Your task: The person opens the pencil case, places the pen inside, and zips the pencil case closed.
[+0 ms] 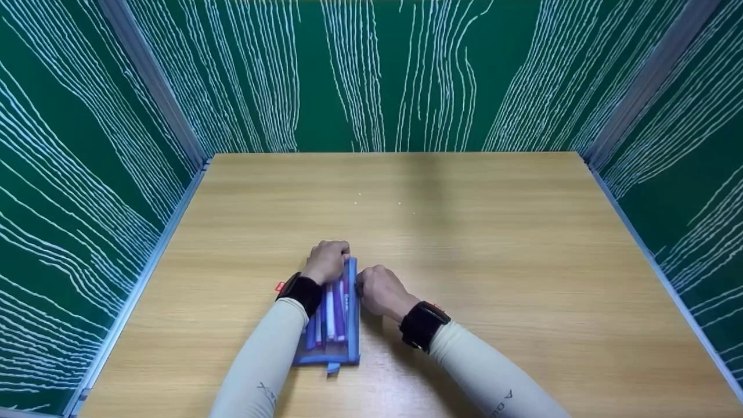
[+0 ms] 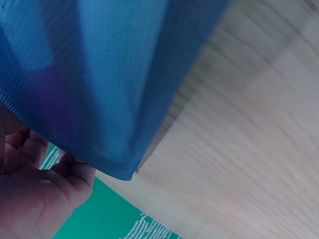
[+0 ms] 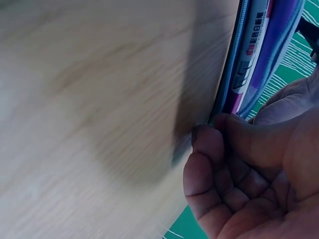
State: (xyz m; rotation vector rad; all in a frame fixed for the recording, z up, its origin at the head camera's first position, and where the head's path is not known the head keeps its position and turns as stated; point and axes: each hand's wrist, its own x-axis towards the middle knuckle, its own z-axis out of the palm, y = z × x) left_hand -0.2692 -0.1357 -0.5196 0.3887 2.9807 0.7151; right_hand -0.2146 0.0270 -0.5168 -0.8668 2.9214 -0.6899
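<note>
A blue see-through pencil case [image 1: 353, 331] lies lengthwise on the table, with several purple and white markers [image 1: 331, 316] inside. My left hand [image 1: 328, 261] holds its far end; in the left wrist view the curled fingers grip the case's edge. At the right long side is my right hand [image 1: 384, 290]. Seen from the right wrist, its thumb and forefinger pinch the case's zipper [image 3: 234, 45] at the end of an open stretch. A white marker [image 3: 251, 45] with printed characters shows through that gap. The zipper pull itself is hidden by the fingers.
The wooden table [image 1: 522, 261] has green, white-streaked panels [image 1: 313, 75] on its left, right and far sides. A few tiny white specks [image 1: 399, 203] lie beyond the hands. A short blue tab [image 1: 333, 368] sticks out from the case's near end.
</note>
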